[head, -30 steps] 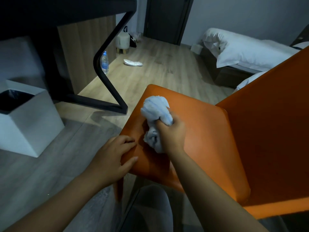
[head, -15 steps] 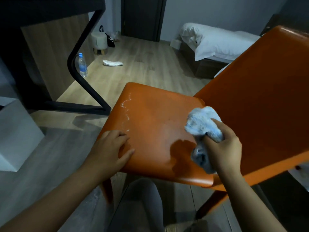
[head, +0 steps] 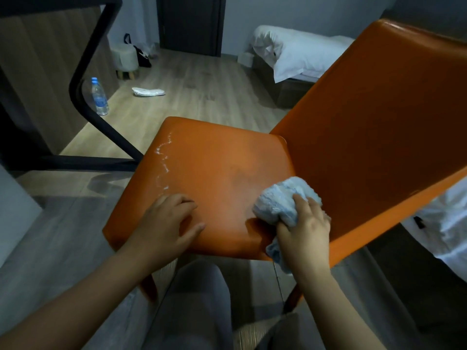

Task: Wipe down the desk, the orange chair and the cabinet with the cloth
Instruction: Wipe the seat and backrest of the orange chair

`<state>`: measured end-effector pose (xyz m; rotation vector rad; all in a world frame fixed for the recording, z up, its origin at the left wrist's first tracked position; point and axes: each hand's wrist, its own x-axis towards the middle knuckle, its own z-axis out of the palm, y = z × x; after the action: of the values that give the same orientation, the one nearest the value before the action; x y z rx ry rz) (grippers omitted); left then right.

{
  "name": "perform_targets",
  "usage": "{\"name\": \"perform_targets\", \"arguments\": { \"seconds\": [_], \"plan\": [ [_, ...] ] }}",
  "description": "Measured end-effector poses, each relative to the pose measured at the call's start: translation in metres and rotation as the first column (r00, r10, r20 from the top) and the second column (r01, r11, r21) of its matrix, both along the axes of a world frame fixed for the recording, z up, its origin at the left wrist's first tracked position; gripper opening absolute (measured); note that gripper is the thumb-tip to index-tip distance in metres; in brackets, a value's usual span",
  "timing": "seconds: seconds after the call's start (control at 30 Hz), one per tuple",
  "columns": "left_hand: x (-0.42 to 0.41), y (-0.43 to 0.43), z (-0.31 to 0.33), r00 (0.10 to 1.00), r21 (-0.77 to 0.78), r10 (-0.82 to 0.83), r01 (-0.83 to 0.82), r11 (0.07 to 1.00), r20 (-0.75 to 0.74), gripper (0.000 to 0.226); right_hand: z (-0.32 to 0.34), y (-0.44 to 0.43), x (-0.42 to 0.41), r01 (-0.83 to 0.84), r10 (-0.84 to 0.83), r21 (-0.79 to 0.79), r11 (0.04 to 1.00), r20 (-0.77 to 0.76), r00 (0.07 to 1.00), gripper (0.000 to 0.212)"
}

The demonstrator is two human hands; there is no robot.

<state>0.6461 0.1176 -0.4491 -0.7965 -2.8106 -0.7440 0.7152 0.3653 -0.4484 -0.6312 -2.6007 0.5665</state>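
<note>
1. While the right hand (head: pixel 303 228) grips one bunched cloth (head: pixel 283 200), fingers curled round it, it presses the seat of the one orange chair (head: pixel 353 137).
2. The left hand (head: pixel 166 221) rests on that seat, fingers relaxed, holding nothing.
3. Beyond the left fingertips: one white streak (head: pixel 163 157), then one desk leg (head: pixel 92 44), one water bottle (head: pixel 99 97), one stool (head: pixel 125 59).

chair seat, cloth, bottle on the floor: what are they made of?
Chair seat: probably vinyl or faux leather, smooth semi-gloss; a whitish streak sits on top rather than soaking in. Cloth: soft terry-like fabric, pale blue, nubby and crumpled. Bottle: clear plastic, see-through with a blue cap.
</note>
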Motion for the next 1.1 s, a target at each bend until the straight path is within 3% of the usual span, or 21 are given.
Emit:
{"name": "perform_targets", "arguments": {
  "seconds": [0.2,0.4,0.63,0.83,1.1],
  "plan": [
    [-0.001,-0.013,0.000,0.997,-0.009,0.068,-0.069,0.998,-0.019,0.050,-0.003,-0.015,0.005,0.004,-0.007,0.027,1.000,0.121,0.993,0.081],
    [-0.006,-0.035,0.001,0.984,-0.010,0.175,-0.175,0.985,-0.039,0.047,-0.009,-0.034,0.004,-0.032,0.028,0.047,0.998,0.089,0.996,0.056],
    [-0.001,-0.058,-0.002,0.971,-0.015,0.236,-0.236,0.972,-0.024,0.051,-0.014,-0.058,-0.008,-0.142,0.141,0.098,0.985,0.016,0.990,0.052],
    [0.004,-0.078,-0.008,0.952,-0.006,0.304,-0.305,0.952,-0.021,0.055,-0.009,-0.082,-0.018,-0.246,0.243,0.081,0.966,0.040,0.969,0.053],
    [0.007,-0.100,-0.015,0.942,0.024,0.335,-0.335,0.942,-0.003,0.060,-0.008,-0.118,-0.028,-0.295,0.295,0.071,0.953,-0.001,0.955,0.053]
  ]
}}
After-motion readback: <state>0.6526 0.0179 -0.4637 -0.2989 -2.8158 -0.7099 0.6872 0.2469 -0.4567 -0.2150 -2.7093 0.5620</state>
